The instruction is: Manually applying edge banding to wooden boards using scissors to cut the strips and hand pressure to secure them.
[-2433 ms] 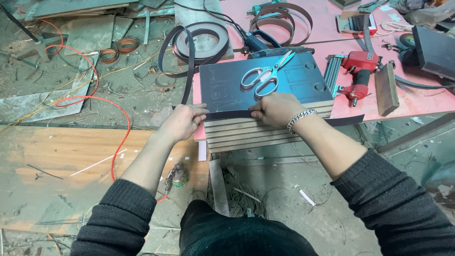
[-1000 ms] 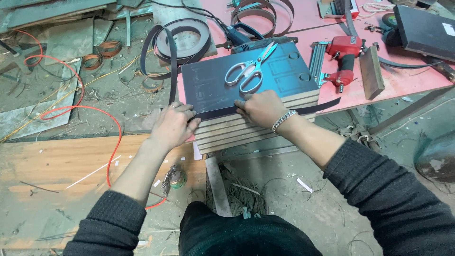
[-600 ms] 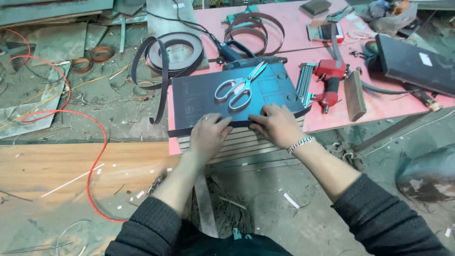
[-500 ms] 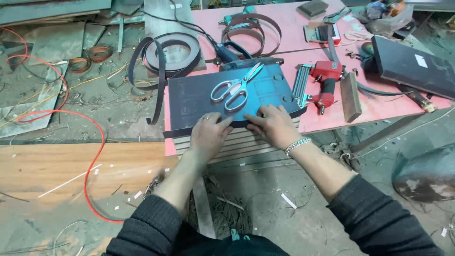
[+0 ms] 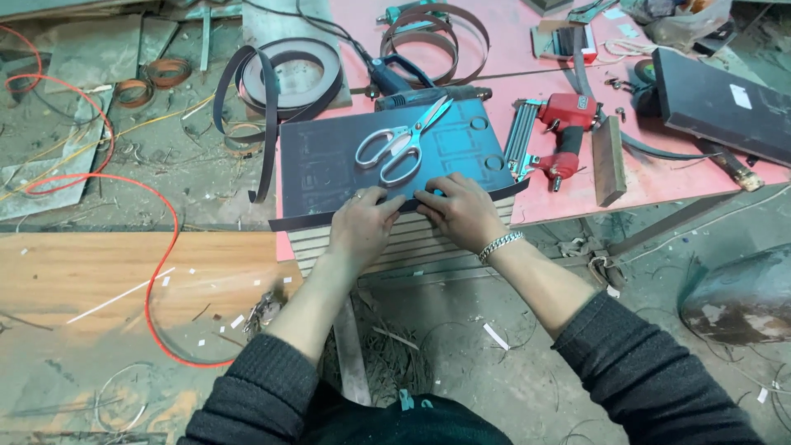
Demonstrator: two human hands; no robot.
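A stack of flat boards (image 5: 412,243) with a dark top panel (image 5: 329,169) lies at the near edge of a pink table (image 5: 659,177). A dark edge strip (image 5: 309,220) runs along the stack's front top edge. My left hand (image 5: 364,224) and my right hand (image 5: 460,212) press side by side on that strip near the middle of the front edge, fingers curled over it. A bracelet (image 5: 500,244) circles my right wrist. White-handled scissors (image 5: 401,144) lie on the top panel just beyond my fingers.
A red nail gun (image 5: 559,132) and a blue power tool (image 5: 404,82) lie on the table. Coils of dark strip (image 5: 276,78) hang over its left end. A black box (image 5: 717,103) sits at right. An orange hose (image 5: 152,272) crosses the wooden board on the floor.
My two hands have slid from the outer parts of the front edge toward the middle and now nearly touch. The camera view shifted slightly.
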